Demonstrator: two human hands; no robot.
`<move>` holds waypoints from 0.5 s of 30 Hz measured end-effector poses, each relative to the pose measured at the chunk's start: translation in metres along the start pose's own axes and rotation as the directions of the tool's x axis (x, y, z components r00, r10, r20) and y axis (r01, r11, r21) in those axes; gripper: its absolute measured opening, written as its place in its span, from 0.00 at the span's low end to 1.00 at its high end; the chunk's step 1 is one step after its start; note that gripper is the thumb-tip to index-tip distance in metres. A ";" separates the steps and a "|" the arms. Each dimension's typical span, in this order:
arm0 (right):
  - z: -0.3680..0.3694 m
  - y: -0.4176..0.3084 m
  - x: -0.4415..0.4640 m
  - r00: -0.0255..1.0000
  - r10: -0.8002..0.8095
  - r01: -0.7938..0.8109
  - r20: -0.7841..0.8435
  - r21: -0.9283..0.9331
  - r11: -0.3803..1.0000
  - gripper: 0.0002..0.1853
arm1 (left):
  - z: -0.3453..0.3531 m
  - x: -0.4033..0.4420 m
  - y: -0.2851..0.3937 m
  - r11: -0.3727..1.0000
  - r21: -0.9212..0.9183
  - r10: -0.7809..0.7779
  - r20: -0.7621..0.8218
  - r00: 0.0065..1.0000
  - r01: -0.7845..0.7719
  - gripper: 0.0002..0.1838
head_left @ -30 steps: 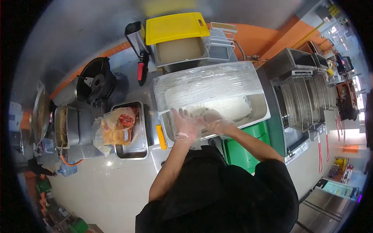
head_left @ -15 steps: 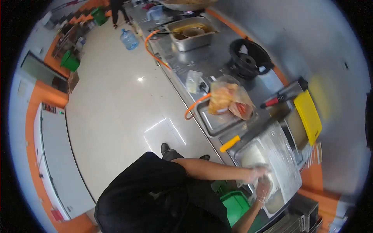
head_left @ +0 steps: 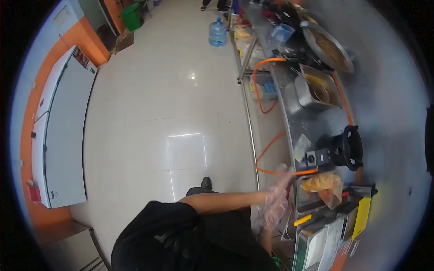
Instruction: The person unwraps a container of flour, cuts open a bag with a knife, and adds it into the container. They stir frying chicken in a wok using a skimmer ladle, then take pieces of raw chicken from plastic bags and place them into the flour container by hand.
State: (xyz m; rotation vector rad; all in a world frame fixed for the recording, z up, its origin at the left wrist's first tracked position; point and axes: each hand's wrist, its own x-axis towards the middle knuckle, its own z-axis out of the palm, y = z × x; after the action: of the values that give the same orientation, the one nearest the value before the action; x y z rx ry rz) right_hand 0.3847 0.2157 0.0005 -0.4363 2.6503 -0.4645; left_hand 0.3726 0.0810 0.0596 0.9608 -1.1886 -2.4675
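My left hand (head_left: pixel 277 186), in a clear plastic glove, is lifted beside the counter's front edge and smeared by motion. Close below it, touching or overlapping, is my right hand (head_left: pixel 274 211), also in a clear glove. Finger positions and anything between the hands cannot be made out. Nearest on the counter is a metal tray (head_left: pixel 304 205) with a plastic bag of orange-yellow food (head_left: pixel 323 184). A yellow-handled tool (head_left: pixel 303 220) lies by a container with a clear-wrapped cover (head_left: pixel 332 244).
An orange hose (head_left: pixel 266 170) loops off the counter near my hands, leading to a black burner (head_left: pixel 348 149). Further along stand a metal pan with a ladle (head_left: pixel 318 90) and a wok (head_left: pixel 327 45). A yellow board (head_left: pixel 361 217) leans at the wall. A water bottle (head_left: pixel 218 34) stands on the floor.
My hands have moved from over the white contents of the container to the counter's front edge. The view has turned left, and the cover now lies over more of the container.
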 end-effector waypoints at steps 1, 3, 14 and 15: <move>0.022 -0.013 0.022 0.994 -0.072 0.074 0.087 -0.010 0.997 0.24 | -0.043 0.047 -0.020 1.000 -0.014 0.026 -0.091 0.995 -0.027 0.50; 0.056 -0.019 0.062 0.951 -0.146 0.159 0.273 -0.024 0.987 0.23 | -0.159 0.133 -0.069 0.981 -0.094 0.172 0.017 0.985 -0.170 0.51; 0.117 0.024 0.160 0.575 0.428 -0.388 0.697 -0.228 0.893 0.17 | -0.702 0.052 -0.001 0.616 0.565 0.165 -0.774 0.612 0.549 0.20; 0.131 -0.004 0.184 0.565 0.419 -0.426 0.711 -0.183 0.886 0.16 | -0.747 0.023 -0.042 0.431 0.744 0.399 -0.664 0.632 0.510 0.20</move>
State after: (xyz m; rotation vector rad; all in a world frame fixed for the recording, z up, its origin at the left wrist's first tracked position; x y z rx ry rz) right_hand 0.2850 0.1112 -0.1733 0.0528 1.8413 -0.0922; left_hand 0.8452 -0.3573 -0.3214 2.0639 -2.0730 -0.8023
